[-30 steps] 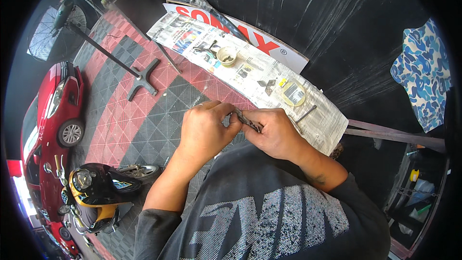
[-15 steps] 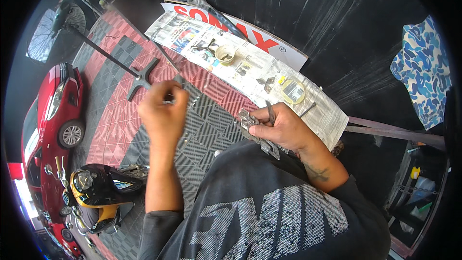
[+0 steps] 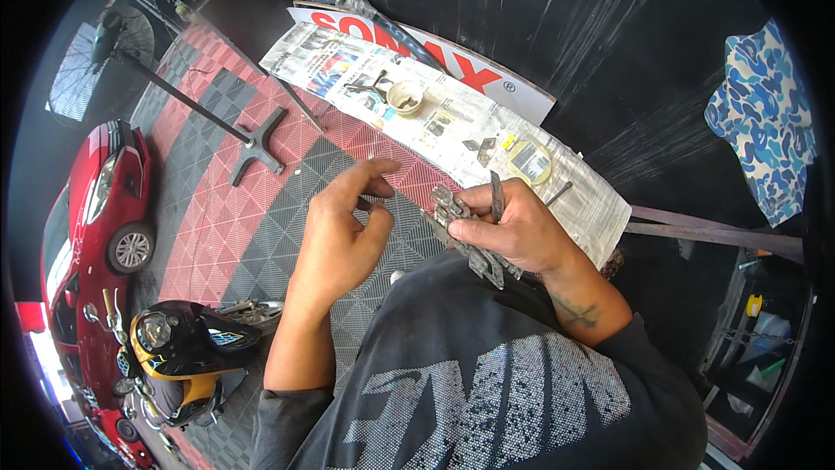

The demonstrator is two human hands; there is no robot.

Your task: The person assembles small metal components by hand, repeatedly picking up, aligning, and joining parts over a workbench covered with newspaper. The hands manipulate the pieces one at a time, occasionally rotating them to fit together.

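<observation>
Greasy grey metal bracket assembly (image 3: 470, 240) being clenched in the right hand (image 3: 513, 231) above the lap, left hand (image 3: 344, 231) being held released, fingers loosely curled, beside it, small parts being kept on spread newspaper (image 3: 435, 122) beyond.

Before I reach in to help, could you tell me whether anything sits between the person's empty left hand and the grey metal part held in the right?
Nothing visible does: the left hand hangs open beside the grey metal part in the right hand, only floor tiles beneath the gap.
</observation>
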